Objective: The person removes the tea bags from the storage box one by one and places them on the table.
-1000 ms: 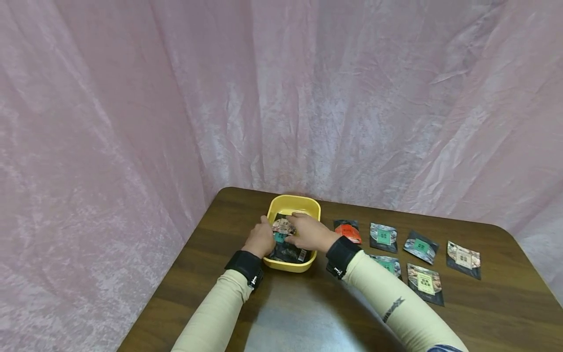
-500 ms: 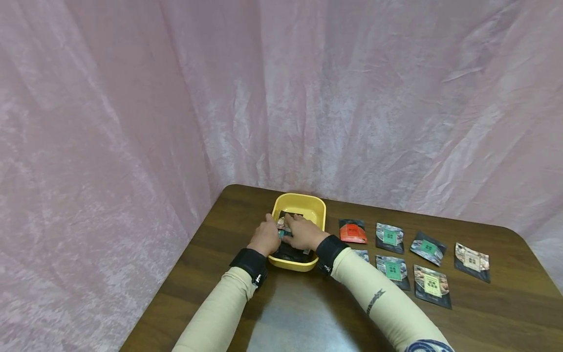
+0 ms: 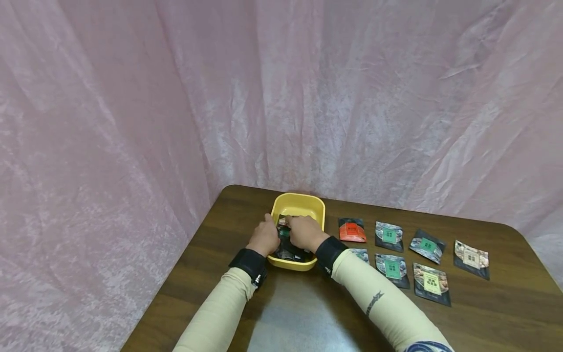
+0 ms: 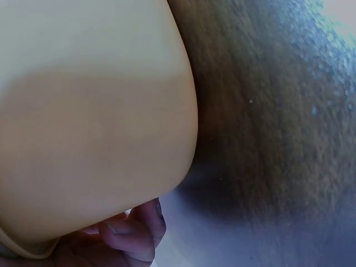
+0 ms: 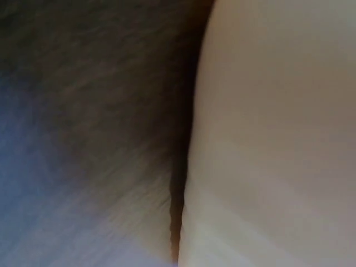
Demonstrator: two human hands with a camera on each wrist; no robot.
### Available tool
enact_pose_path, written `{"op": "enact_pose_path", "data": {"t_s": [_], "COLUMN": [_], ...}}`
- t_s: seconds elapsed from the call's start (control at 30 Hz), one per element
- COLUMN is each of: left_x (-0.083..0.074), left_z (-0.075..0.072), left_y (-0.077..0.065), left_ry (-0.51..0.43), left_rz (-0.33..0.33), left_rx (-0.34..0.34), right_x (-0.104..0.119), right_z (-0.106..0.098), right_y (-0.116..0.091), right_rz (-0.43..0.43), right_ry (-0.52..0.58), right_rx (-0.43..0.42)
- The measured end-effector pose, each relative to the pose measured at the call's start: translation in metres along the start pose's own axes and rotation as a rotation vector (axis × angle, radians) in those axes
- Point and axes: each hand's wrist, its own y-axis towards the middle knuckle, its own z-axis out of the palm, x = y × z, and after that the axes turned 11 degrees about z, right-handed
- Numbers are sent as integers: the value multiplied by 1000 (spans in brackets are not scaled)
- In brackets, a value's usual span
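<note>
Left hand (image 3: pixel 265 238) curled at a yellow tub's (image 3: pixel 301 199) left rim, its grip unclear, a person apparently settles dark packets (image 3: pixel 288 252) inside with the right hand (image 3: pixel 304 233), whose pinch cannot be told, work likely needing light, flattening pressure.

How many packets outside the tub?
7, right of the tub, by label: back row red, green, green, beige; front row one partly hidden, green, yellow. Right sleeve may hide more.
</note>
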Motion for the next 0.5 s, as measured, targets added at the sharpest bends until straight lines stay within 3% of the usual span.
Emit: {"op": "enact_pose_path", "data": {"t_s": [0.17,0.5], "left_x": [-22,-23], "left_z": [-18,-19], "left_y": [-25,-24], "left_ry": [-27,-24], "left_rz": [-27,-26], "left_rx": [-6,1], "right_x": [0,-2], "right_z": [3,5], "right_y": [0,0], "right_rz": [5,2], "right_ry": [-1,-31], "right_rx": [-1,-25]}}
